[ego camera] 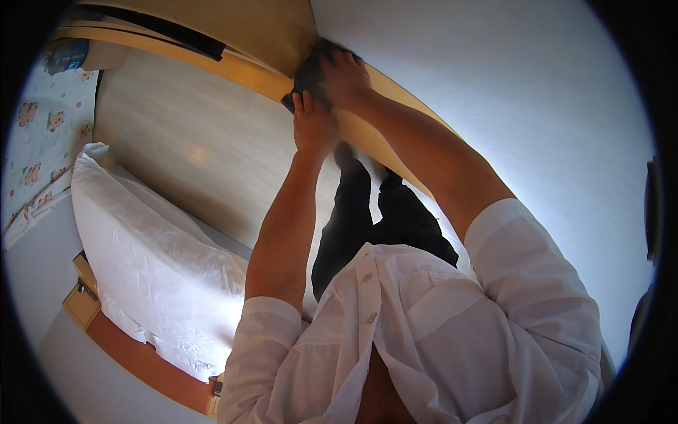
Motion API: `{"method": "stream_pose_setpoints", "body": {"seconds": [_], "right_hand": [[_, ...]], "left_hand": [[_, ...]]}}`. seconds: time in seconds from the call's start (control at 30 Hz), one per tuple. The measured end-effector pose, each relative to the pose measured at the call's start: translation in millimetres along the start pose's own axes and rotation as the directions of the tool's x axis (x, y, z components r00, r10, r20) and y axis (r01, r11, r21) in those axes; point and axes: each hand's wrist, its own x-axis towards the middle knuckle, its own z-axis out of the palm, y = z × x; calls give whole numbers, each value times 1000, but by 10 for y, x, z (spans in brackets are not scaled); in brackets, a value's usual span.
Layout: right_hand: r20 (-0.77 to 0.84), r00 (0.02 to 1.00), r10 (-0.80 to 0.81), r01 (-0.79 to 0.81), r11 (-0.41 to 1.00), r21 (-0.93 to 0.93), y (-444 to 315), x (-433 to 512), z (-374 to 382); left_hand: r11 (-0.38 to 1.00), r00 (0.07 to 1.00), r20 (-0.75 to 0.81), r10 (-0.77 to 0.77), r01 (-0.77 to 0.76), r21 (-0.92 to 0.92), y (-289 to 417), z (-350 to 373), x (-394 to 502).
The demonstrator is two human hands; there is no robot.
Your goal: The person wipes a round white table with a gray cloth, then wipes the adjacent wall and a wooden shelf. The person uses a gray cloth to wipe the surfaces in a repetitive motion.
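A black object (309,71) sits on a narrow light-wood ledge (365,130), in the corner where a wooden panel (275,32) meets the white wall. Its exact kind is too dark to tell. My right hand (347,79) lies over its upper part, fingers spread across the dark surface. Lower and further left, my left hand (315,124) touches the near end with its fingertips. Both thumbs are hidden, so how firmly either hand holds it does not show.
A bed with white bedding (159,244) stands to the left, across pale flooring (196,132). Bear-patterned fabric (53,122) and a large water bottle (68,55) are at the far left. The white wall (503,95) rises close on the right. A long black strip (164,32) runs along the wooden furniture.
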Motion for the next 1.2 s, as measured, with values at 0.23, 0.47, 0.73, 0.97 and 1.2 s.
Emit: {"method": "stream_pose_setpoints", "body": {"seconds": [0.23,0.47,0.73,0.97,1.2], "right_hand": [[-39,999,-35,31,994,-108,-41,118,583],[-2,994,-110,109,986,-123,19,99,496],[-17,999,-52,51,998,-44,112,-482,49],[36,996,80,-79,997,-18,535,-1237,-342],[-191,974,-121,107,991,-86,412,-750,-310]], "left_hand": [[999,999,-26,-27,27,-25,-446,396,80],[995,996,-54,-65,61,-78,-446,450,63],[998,995,-88,43,-47,-34,160,101,-260],[971,999,-7,46,-47,-234,1183,-116,-561],[988,999,-3,-38,38,-147,922,-259,-267]]}}
